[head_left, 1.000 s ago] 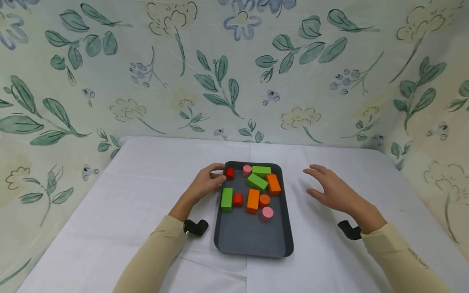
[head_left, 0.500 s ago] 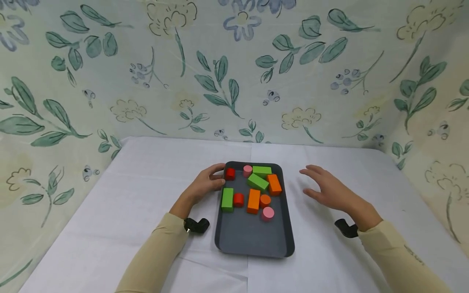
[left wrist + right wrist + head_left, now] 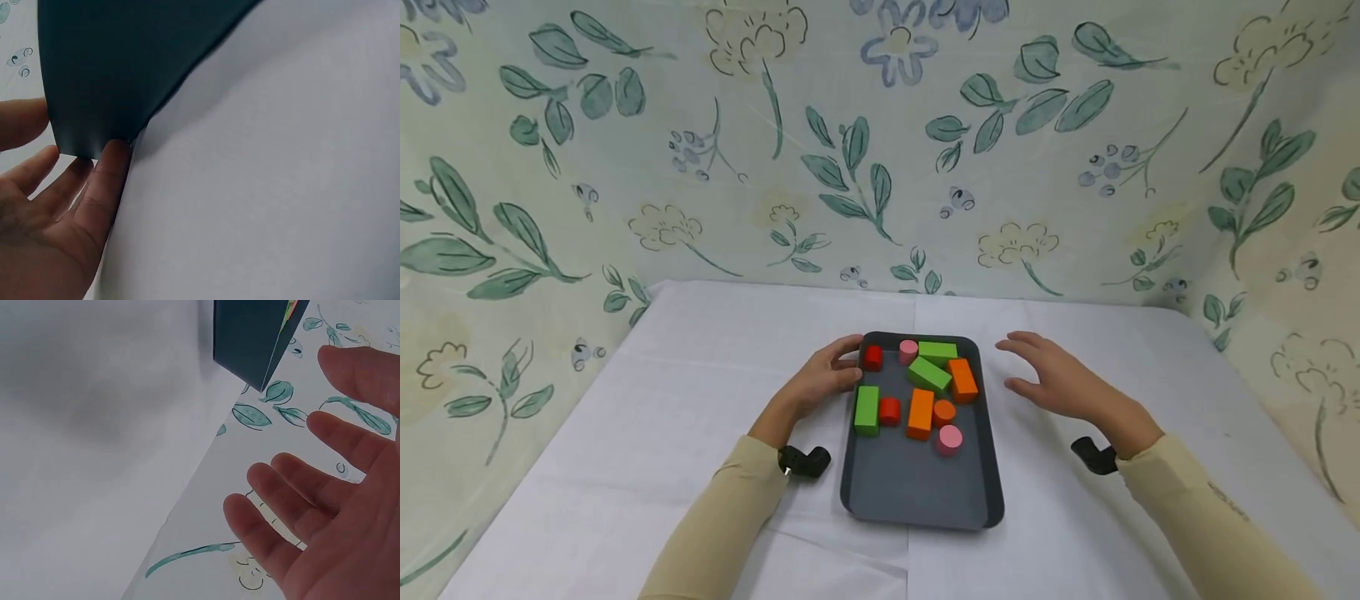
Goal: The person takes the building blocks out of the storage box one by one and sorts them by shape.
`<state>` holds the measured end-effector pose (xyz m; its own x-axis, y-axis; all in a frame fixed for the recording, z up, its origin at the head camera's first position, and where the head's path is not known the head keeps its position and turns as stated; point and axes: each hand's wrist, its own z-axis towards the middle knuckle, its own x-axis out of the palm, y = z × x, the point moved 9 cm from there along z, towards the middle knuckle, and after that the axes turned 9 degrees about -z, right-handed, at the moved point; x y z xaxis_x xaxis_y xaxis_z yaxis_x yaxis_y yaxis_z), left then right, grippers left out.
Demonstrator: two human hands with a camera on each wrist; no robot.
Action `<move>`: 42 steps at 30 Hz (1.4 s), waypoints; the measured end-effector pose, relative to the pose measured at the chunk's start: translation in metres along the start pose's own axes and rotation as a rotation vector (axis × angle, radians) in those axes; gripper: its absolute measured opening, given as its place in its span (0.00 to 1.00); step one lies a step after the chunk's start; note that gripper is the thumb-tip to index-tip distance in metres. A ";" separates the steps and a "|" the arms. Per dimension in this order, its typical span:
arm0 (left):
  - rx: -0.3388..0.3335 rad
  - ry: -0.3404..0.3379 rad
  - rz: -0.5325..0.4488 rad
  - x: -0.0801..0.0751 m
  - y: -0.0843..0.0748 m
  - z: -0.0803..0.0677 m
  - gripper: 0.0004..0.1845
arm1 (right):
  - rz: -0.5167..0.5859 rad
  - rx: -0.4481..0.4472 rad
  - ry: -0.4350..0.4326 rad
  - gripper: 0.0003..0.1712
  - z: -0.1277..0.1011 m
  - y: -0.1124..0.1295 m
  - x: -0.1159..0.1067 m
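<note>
A dark grey tray (image 3: 917,492) lies in the middle of the table in the head view, holding red, pink and orange cylinders and green and orange rectangular blocks, such as the orange block (image 3: 920,414) and the pink cylinder (image 3: 949,440). My left hand (image 3: 817,382) touches the tray's far left corner. In the left wrist view its extended fingers (image 3: 103,194) rest against the tray's outer wall, with the thumb near the rim. My right hand (image 3: 1063,379) hovers right of the tray, apart from it, fingers spread and holding nothing.
White cloth (image 3: 722,375) covers the table under the tray. A floral-patterned curtain (image 3: 880,150) hangs behind the table and along its sides. Black wrist cameras, such as the left one (image 3: 805,461), are strapped to both wrists.
My right hand has moved left, closer to the tray. The left hand stays at the tray's corner, and the blocks keep their places. The head view has shifted very slightly.
</note>
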<state>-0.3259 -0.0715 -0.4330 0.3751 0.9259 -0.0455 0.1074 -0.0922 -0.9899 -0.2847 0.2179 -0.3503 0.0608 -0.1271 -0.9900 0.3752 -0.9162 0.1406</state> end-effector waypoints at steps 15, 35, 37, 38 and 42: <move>-0.022 -0.004 -0.021 0.001 0.004 0.005 0.36 | -0.015 -0.059 0.065 0.32 0.027 0.030 0.004; -0.026 0.004 -0.023 -0.001 0.001 0.003 0.36 | -0.037 -0.296 0.111 0.19 0.020 0.081 0.029; -0.025 0.005 -0.026 -0.001 0.001 0.002 0.36 | -0.030 -0.308 0.134 0.19 0.019 0.085 0.033; -0.025 0.005 -0.028 -0.001 0.001 0.002 0.36 | -0.026 -0.306 0.145 0.20 0.019 0.086 0.035; -0.029 0.005 -0.034 0.000 0.001 0.002 0.36 | -0.017 -0.286 0.165 0.22 0.021 0.088 0.042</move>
<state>-0.3279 -0.0711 -0.4339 0.3757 0.9267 -0.0116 0.1464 -0.0717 -0.9866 -0.2689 0.1239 -0.3797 0.1924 -0.0276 -0.9809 0.6207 -0.7708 0.1435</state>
